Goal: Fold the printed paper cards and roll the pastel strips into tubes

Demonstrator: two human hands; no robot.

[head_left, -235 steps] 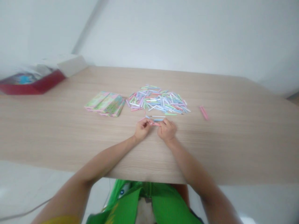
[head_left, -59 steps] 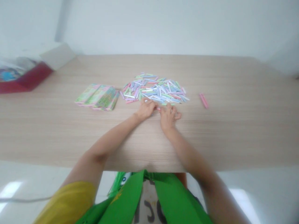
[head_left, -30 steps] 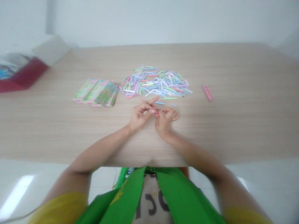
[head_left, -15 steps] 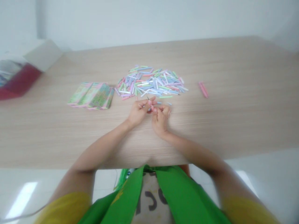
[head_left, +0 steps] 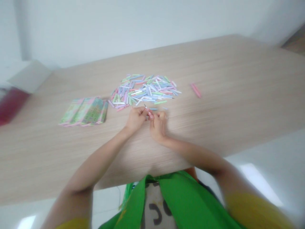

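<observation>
My left hand [head_left: 136, 120] and my right hand [head_left: 157, 128] meet over the table, in front of a pile of small pastel pencil-like pieces [head_left: 145, 90]. Both are closed in a pinch on one slim pink-and-white pencil [head_left: 149, 112], whose dark tip points up and away past the left fingers. Fingers cover much of it, and blur hides detail. Just beyond the fingertips lie a blue piece [head_left: 153, 109] and a green piece [head_left: 160, 102].
Printed green-and-pink packs [head_left: 83, 111] lie side by side to the left. Pink sticks [head_left: 196, 90] rest on the right of the wooden table [head_left: 228, 105]. An open box with a dark red side [head_left: 14, 103] stands at the far left, and a white wall is behind.
The view has turned and shifted, so the table appears tilted. My hands remain together on the pencil; its dark tip now shows more clearly, with the left fingers closed more tightly around it.
</observation>
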